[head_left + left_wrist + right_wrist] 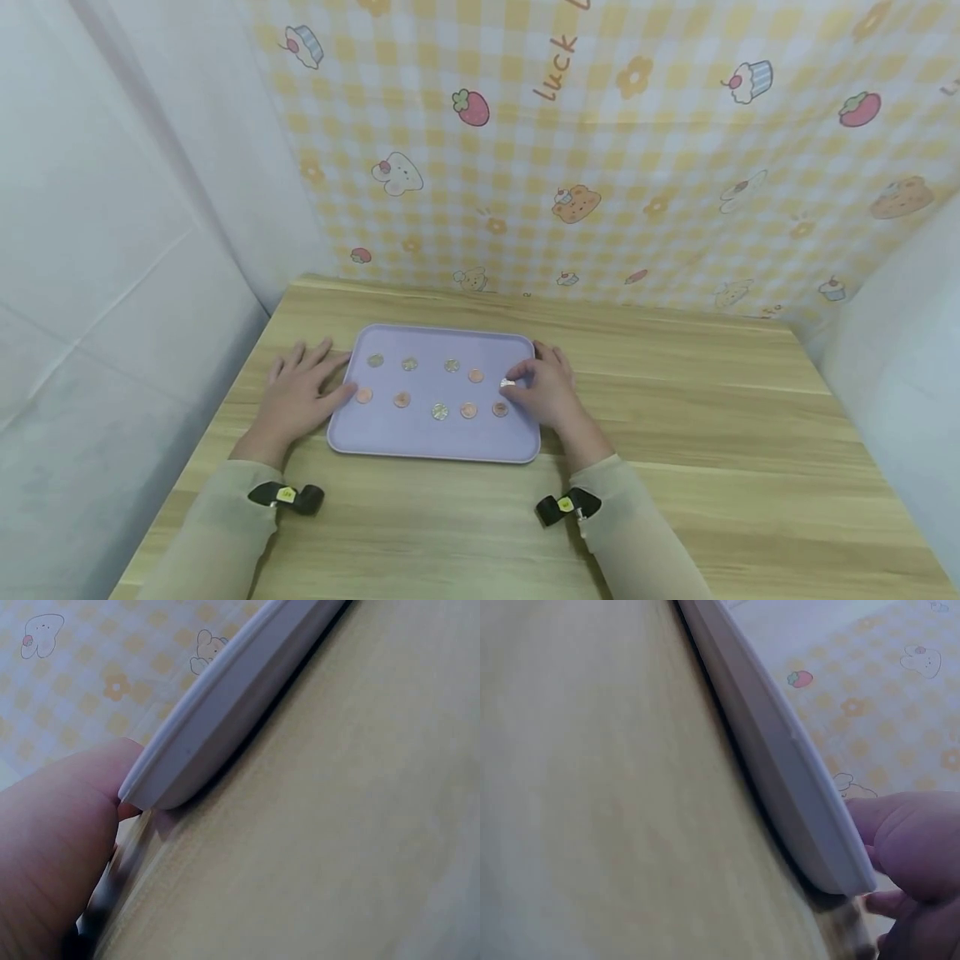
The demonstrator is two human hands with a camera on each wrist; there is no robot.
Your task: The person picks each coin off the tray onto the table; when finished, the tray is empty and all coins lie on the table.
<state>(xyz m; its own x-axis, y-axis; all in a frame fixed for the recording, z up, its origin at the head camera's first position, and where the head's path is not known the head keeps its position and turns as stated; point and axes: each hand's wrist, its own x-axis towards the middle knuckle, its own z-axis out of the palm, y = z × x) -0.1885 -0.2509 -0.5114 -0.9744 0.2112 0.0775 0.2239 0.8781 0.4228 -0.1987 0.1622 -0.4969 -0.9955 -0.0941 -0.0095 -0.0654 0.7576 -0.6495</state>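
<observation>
A lilac tray (427, 442) lies flat on the wooden table with several small coins spread over it in two loose rows. Some are copper-coloured, like the coin (402, 400) in the lower row; others are gold-toned, like the coin (452, 365) above. Thumb and index finger of my right hand (551, 396) pinch a silvery coin (507, 382) over the tray's right side. Its other fingers lie by the right rim. My left hand (296, 400) rests spread at the left rim, thumb on the tray edge. In both wrist views the tray's side wall (214, 724) (780, 750) hides the coins.
The wooden table (720, 450) extends to the right of the tray and in front of it. Behind it hangs a yellow checked cloth (510, 167) with cartoon prints. White sheets (112, 250) flank the table. A small black camera (300, 497) is strapped to each wrist.
</observation>
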